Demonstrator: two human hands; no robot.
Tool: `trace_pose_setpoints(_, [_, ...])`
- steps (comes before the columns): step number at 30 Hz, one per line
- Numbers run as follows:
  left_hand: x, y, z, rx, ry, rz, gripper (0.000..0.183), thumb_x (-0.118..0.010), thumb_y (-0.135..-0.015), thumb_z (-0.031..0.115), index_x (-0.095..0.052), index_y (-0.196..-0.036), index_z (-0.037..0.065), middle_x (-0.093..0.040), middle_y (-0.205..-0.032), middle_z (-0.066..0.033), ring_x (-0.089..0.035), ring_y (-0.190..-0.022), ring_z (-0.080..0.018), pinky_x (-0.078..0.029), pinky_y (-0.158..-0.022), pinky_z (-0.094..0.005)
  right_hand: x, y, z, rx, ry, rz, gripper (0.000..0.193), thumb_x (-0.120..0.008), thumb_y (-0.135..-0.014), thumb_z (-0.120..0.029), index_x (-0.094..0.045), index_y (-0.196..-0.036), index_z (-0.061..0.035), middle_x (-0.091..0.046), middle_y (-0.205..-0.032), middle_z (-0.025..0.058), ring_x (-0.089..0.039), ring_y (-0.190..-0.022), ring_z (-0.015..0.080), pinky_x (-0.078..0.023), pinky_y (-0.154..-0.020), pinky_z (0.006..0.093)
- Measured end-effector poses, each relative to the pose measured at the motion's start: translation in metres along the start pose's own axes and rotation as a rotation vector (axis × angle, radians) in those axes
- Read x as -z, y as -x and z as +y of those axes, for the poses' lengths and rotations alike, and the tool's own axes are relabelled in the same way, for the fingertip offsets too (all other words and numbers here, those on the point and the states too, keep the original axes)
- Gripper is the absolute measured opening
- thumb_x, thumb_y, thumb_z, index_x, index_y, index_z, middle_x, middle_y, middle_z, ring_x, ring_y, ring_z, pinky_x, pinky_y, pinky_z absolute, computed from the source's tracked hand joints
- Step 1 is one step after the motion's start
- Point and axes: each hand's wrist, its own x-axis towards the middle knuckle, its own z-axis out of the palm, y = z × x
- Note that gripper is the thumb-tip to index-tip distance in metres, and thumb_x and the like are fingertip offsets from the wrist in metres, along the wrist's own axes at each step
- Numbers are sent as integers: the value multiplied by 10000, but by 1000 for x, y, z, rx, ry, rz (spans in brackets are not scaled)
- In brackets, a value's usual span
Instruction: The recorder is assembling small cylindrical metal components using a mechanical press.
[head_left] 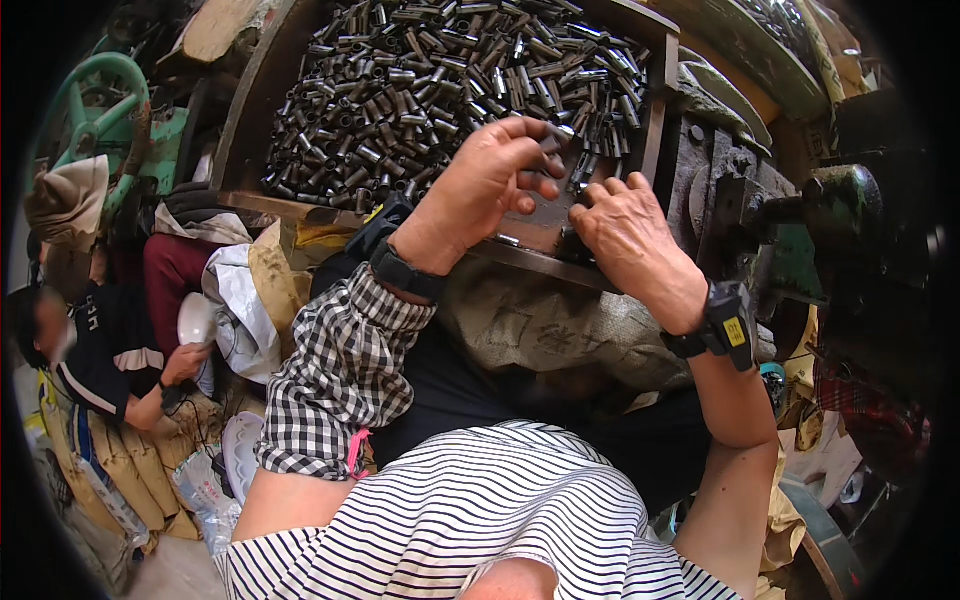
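Observation:
A wooden tray (655,125) holds a heap of short dark metal tubes (400,110), many with shiny ends. Over its near right part hovers my left hand (490,175), fingers curled loosely and apart, tips darkened; I see nothing gripped in it. My right hand (635,235) is at the tray's near right corner with its fingers bent down and closed. What lies under those fingertips is dark and mostly hidden. Between the hands a bare patch of tray floor shows, with one small shiny tube (508,240) by the near edge.
Dark, greasy machinery (790,205) stands close on the right. A pale woven sack (540,320) lies below the tray's near edge. Farther left, another person (110,340) sits holding a white oval object (197,320), near a green handwheel (105,110).

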Motion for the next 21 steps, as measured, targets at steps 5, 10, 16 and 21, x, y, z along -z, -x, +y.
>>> trace_pose_setpoints(5, [-4, 0, -1, -55, -437, -144, 131, -621, -785, 67, -578, -903, 31, -555, -678, 21, -522, -558, -25, -347, -431, -138, -5, 0, 9, -29, -139, 86, 109, -578, -736, -54, -586, -845, -52, -574, -848, 116, -581, -841, 268, -443, -755, 374])
trace_pose_setpoints(10, [-14, -3, -23, -519, -1211, -184, 187, -665, -696, 100, -630, -845, -7, -616, -706, -157, -633, -646, -251, -474, -570, -367, 17, 14, 5, -282, -96, 307, 169, -597, -706, -22, -552, -869, -16, -561, -861, 132, -594, -830, 295, -493, -679, 382])
trace_pose_setpoints(16, [-26, -19, -38, -360, -1428, -466, 217, -703, -700, 173, -638, -860, 43, -630, -772, -155, -610, -783, -348, -475, -668, -437, 24, 42, 3, -449, -553, 442, 175, -684, -714, -34, -604, -869, -15, -550, -801, 119, -565, -632, 245, -448, -570, 341])
trace_pose_setpoints(21, [-28, -21, -35, -296, -1587, -470, 187, -646, -753, 213, -605, -813, 41, -623, -771, -163, -602, -782, -360, -467, -662, -454, 18, 44, 7, -501, -832, 473, 117, -652, -736, -21, -611, -841, 12, -539, -691, 92, -500, -533, 153, -399, -510, 283])
